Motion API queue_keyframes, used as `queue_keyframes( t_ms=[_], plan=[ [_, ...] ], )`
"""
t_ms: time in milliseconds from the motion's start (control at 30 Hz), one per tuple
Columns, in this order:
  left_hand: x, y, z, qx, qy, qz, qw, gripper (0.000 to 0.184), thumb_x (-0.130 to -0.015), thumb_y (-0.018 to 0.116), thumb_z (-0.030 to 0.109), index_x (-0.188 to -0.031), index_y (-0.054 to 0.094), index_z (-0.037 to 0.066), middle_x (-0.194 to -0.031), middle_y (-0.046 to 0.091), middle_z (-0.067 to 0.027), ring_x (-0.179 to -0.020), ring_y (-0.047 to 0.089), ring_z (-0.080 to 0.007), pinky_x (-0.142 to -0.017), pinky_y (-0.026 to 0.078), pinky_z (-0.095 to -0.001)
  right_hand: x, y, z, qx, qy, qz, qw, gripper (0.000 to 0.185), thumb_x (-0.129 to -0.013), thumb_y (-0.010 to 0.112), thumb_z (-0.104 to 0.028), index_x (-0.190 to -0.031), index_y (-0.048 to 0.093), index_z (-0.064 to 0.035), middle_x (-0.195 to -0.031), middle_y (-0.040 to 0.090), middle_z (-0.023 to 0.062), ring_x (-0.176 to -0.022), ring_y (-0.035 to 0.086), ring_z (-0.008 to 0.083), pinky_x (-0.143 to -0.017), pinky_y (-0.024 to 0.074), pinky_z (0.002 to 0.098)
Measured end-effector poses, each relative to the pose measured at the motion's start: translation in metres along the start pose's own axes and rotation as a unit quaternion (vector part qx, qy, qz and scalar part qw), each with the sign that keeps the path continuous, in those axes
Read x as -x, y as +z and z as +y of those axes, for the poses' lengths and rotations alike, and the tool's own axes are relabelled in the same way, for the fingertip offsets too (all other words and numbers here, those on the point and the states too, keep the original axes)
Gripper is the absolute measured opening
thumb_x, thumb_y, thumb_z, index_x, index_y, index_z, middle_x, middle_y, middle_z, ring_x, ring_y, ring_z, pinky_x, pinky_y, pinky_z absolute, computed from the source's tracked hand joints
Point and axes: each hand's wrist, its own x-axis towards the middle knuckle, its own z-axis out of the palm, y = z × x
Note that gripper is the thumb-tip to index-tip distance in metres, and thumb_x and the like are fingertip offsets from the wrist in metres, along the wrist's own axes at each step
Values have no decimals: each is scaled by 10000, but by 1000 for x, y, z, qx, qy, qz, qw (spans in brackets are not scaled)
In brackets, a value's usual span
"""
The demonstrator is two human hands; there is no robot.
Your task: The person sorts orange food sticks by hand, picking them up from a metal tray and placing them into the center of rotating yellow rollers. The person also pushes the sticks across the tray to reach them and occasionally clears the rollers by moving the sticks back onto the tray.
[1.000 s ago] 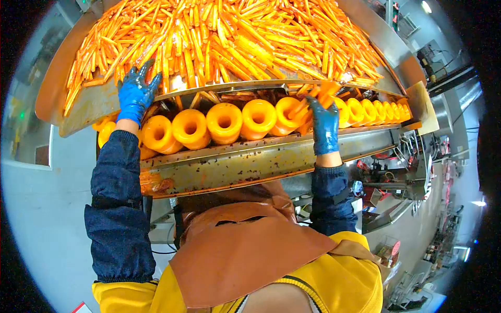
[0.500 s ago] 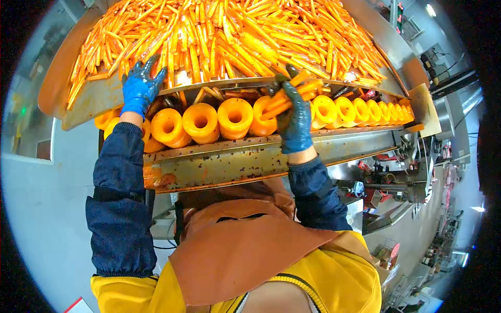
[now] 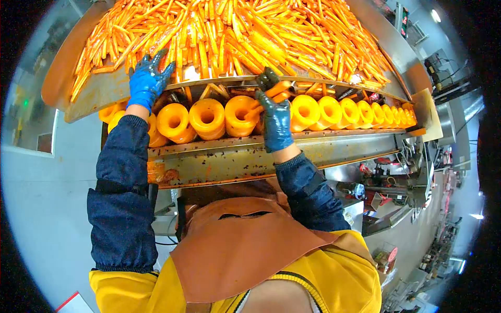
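My right hand point(image 3: 275, 117), in a wet, dark-smeared blue glove, is closed around a few glossy orange sticks point(image 3: 281, 89). Their lower ends point left, at the mouth of an orange funnel-shaped cup point(image 3: 240, 116); whether they are inside it I cannot tell. With its blue-gloved fingers spread, my left hand point(image 3: 148, 81) rests at the near edge of the metal tray point(image 3: 107, 89), touching or just over the heap of orange sticks point(image 3: 209, 39). It holds nothing that I can see.
Between tray and trough runs a row of orange cups point(image 3: 207, 119), narrowing to the right. The metal trough point(image 3: 229, 161) below is speckled with dark bits. An upright board point(image 3: 427, 115) stands at the row's right end. Machinery point(image 3: 391, 180) is further right.
My right hand has moved left with the orange sticks, to a cup further left. The left hand stays spread at the tray edge; the view has shifted slightly.
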Motion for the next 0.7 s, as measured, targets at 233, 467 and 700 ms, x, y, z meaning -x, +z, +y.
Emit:
queue_keyframes(
  t_ms=[233, 467, 700],
  plan=[
    [3, 0, 0, 8, 31, 42, 999, 517, -850, 485, 530, -1315, 443, 309, -1280, 476, -240, -1166, 470, -395, -978, 346, -531, -2, 3, -22, -31, 29, 32, 999, 508, -871, 529, -27, -1355, 378, -14, -1255, 511, 108, -1120, 497, 175, -954, 402, 298],
    [3, 2, -1, 5, 31, 56, 998, 521, -845, 480, 552, -1313, 443, 327, -1279, 478, -241, -1163, 477, -390, -971, 358, -525, 4, 43, 26, -11, 102, -28, 994, 450, -847, 643, -75, -1261, 478, -16, -1124, 578, 64, -1019, 526, 139, -895, 435, 271],
    [1, 3, -1, 18, 31, 60, 998, 525, -839, 506, 536, -1314, 446, 319, -1280, 476, -242, -1157, 480, -391, -982, 369, -477, -56, 8, -21, 455, -101, -100, 879, 432, -826, 657, -191, -1211, 534, -37, -1148, 578, 126, -1031, 549, 169, -866, 461, 307]
  ],
)
